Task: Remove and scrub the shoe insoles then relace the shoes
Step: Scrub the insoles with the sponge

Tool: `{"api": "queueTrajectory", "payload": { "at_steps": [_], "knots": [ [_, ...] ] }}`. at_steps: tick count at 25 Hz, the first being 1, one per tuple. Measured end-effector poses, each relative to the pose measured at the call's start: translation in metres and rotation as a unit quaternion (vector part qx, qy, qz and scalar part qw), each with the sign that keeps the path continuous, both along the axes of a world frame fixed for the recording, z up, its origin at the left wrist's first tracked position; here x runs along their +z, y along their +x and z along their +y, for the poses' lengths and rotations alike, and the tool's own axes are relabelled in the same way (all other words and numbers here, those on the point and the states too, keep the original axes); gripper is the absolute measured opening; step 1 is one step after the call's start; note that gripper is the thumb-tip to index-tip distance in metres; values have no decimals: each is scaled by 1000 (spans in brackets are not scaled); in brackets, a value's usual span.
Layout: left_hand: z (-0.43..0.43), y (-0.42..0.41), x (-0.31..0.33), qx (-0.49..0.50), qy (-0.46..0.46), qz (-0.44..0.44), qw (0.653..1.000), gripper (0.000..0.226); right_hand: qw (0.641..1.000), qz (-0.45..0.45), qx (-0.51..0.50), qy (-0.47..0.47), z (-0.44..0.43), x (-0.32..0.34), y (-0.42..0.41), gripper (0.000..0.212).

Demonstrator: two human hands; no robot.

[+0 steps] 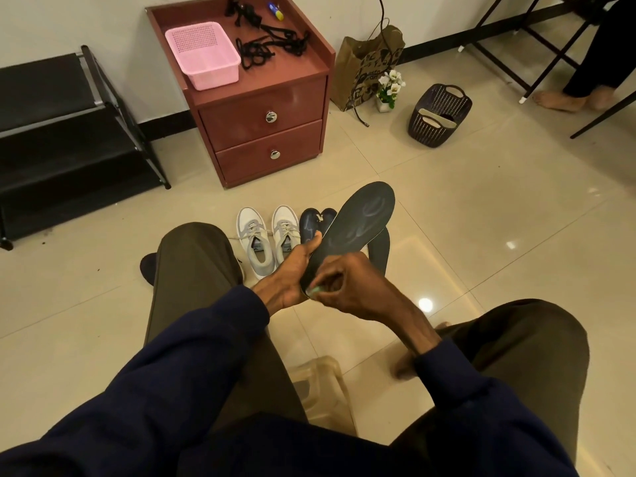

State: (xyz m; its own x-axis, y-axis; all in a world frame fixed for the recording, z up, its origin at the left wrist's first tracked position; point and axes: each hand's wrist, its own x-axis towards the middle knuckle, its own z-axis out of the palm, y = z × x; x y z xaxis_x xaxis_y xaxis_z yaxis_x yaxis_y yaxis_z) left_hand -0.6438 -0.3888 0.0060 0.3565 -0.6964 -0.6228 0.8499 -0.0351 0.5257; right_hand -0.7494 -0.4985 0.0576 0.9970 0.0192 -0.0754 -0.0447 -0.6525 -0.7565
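1. A seated person holds a dark insole (358,222) up over the tiled floor, toe end tilted away. This is apparently so that its top face catches the light and meets the scrubbing hand squarely.
2. The left hand (292,273) is clamped on the heel half of the insole, with the thumb along one edge and the fingers curled beneath. That grip looks meant to brace the insole against rubbing pressure.
3. The right hand (347,287) pinches a small pale green pad (315,290) against the heel end. The pad is too blurred to tell whether it is a sponge or a cloth. Pale smears further up the insole suggest the scrubbing step is under way.
4. A second dark insole (380,249) lies on the floor just behind the raised one, close enough to reach without standing.
5. Grey sneakers (268,235), laced, stand side by side between the knees. A pair of dark shoes (315,218) sits just beside them, partly hidden by the insole.
6. Loose black laces (272,46) lie on the red-brown cabinet (261,111) next to a pink basket (203,53). They seem to have been parked there for relacing, a step not yet begun.
7. A dark basket (437,115) stands well apart on the floor and holds pale insoles (437,120).
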Motion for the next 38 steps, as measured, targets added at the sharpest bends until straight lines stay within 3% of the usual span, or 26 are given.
{"api": "queueTrajectory", "payload": {
  "at_steps": [2, 5, 7, 10, 15, 17, 20, 25, 27, 30, 32, 35, 36, 38],
  "knots": [
    [-1, 2, -1, 5, 0, -2, 1000, 43, 999, -1, -31, -36, -13, -2, 3, 11],
    [-2, 3, -3, 14, 1, -21, 1000, 48, 972, -75, -175, -140, -25, -7, 2, 8],
    [-3, 2, -4, 30, 12, -22, 999, 46, 983, -75, -128, -109, -14, -6, 1, 10],
    [-3, 0, -3, 40, 22, -8, 999, 41, 1000, 21, 6, -16, -2, 1, -2, 12],
    [-4, 2, -2, 26, 14, -26, 999, 46, 969, -69, -180, -157, -23, -8, 3, 10],
    [-4, 2, -3, 27, 17, -25, 999, 45, 978, -85, -131, -141, -17, -8, 1, 10],
    [-2, 2, -6, 39, 19, -16, 999, 47, 999, -15, -23, -47, -10, -4, -1, 14],
    [-3, 0, -1, 8, -23, -23, 999, 52, 958, -122, -206, -160, -27, -12, 3, 16],
    [-4, -1, -1, 21, -19, -12, 1000, 47, 973, -128, -155, -111, -14, -12, 2, 15],
    [-3, 1, -4, 29, -12, -8, 999, 43, 998, -40, -37, -10, -2, -4, 1, 11],
    [-4, 2, -5, 37, -23, -4, 999, 46, 994, -44, -100, -29, -14, -6, 4, 10],
    [-5, 0, -3, 22, -30, -15, 999, 55, 954, -106, -242, -142, -31, -13, 3, 10],
    [-5, 0, -3, 22, -22, -16, 999, 53, 953, -118, -238, -142, -27, -14, 3, 11],
    [-5, 0, -6, 30, -12, -12, 999, 44, 980, -108, -137, -94, -11, -11, 1, 12]
  ]
}}
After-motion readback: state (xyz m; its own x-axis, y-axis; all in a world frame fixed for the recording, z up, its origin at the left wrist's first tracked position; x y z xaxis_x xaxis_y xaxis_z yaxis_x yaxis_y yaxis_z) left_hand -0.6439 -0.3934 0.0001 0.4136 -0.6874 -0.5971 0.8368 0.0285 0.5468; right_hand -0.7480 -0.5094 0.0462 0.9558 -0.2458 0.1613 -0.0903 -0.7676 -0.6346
